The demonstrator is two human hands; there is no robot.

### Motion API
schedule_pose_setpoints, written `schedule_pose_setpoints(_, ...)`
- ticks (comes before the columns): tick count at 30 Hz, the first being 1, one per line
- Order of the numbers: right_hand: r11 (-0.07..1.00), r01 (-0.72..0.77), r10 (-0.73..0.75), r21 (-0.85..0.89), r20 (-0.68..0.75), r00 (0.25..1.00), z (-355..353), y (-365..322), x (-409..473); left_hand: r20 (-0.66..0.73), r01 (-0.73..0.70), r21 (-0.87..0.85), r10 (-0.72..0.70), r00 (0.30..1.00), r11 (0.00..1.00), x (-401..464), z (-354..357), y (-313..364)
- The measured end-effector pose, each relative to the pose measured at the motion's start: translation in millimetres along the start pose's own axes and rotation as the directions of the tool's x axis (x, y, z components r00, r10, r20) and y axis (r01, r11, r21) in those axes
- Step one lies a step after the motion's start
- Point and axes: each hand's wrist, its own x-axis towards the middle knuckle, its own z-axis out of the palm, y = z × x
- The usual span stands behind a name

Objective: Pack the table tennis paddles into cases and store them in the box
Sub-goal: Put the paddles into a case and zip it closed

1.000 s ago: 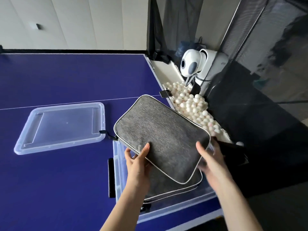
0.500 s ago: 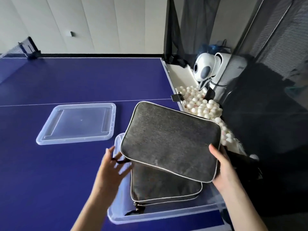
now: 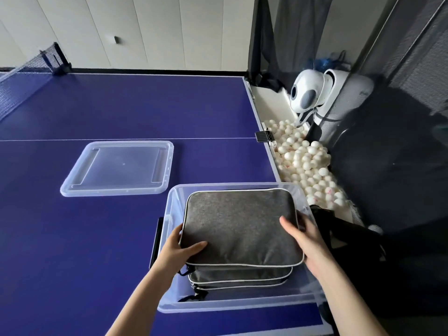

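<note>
A clear plastic box [image 3: 174, 204] stands on the blue table near its front right corner. Inside it lies a stack of grey paddle cases with white piping. The top grey case [image 3: 238, 224] rests flat on the stack. My left hand [image 3: 178, 249] grips its left front edge, thumb on top. My right hand [image 3: 306, 241] grips its right edge, thumb on top and fingers down the side. A lower case [image 3: 240, 278] shows beneath, its zipper pulls hanging at the front left. No paddle is visible.
The clear box lid [image 3: 118, 167] lies flat on the table to the left behind the box. A tray of white balls [image 3: 305, 163] and a white ball machine [image 3: 308, 93] sit off the table's right edge. Dark netting hangs at right. The table net [image 3: 29, 66] is far left.
The top case came down from a tilted hold above the box and now lies flat on the stack. My left hand returned to its left edge.
</note>
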Motion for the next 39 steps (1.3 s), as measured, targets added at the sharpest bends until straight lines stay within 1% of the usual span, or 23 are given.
schedule_pose_setpoints(3,0.975,0.066,-0.067,-0.211,0.002,0.998,0.5,17.4,0.3,-0.038,0.033,0.075,-0.03,0.999,0.997,3.9,7.8,-10.1)
schedule_pose_setpoints(6,0.924,0.08,-0.091,-0.375,-0.013,0.996,1.2,27.0,1.3,-0.083,0.075,0.149,-0.063,0.995,0.986,6.9,11.8,-21.1)
schedule_pose_setpoints(9,0.88,0.095,-0.101,-0.466,0.014,0.995,1.2,34.4,2.1,-0.105,0.117,0.193,-0.098,0.99,0.974,8.8,14.1,-31.5)
schedule_pose_setpoints(12,0.838,0.091,-0.103,-0.537,0.008,0.995,1.4,42.3,0.2,-0.118,0.137,0.232,-0.112,0.987,0.963,9.9,15.8,-38.0)
schedule_pose_setpoints(24,0.768,0.124,-0.166,-0.629,-0.009,0.986,6.3,51.3,-8.7,-0.152,0.189,0.328,-0.145,0.978,0.925,21.1,13.3,-50.4)
schedule_pose_setpoints(28,0.768,0.131,-0.178,-0.627,-0.013,0.984,6.3,52.0,-9.6,-0.177,0.193,0.371,-0.135,0.975,0.908,23.4,13.3,-52.0)
schedule_pose_setpoints(31,0.791,0.131,-0.176,-0.598,-0.017,0.984,5.1,51.9,-11.5,-0.183,0.191,0.404,-0.126,0.975,0.895,23.9,13.4,-52.0)
schedule_pose_setpoints(33,0.793,0.142,-0.189,-0.593,-0.016,0.982,5.1,51.9,-12.6,-0.181,0.167,0.441,-0.095,0.979,0.882,22.7,13.5,-50.7)
schedule_pose_setpoints(36,0.775,0.167,-0.233,-0.609,-0.031,0.972,7.3,50.3,-13.7,-0.17,0.085,0.529,0.007,0.985,0.844,20.0,16.3,-47.2)
schedule_pose_setpoints(37,0.758,0.177,-0.254,-0.628,-0.034,0.966,8.5,49.1,-14.4,-0.159,0.051,0.563,0.047,0.986,0.825,18.9,17.4,-45.1)
schedule_pose_setpoints(39,0.684,0.234,-0.329,-0.691,-0.006,0.944,11.0,44.7,-15.6,-0.128,-0.007,0.627,0.112,0.985,0.779,18.9,19.3,-41.7)
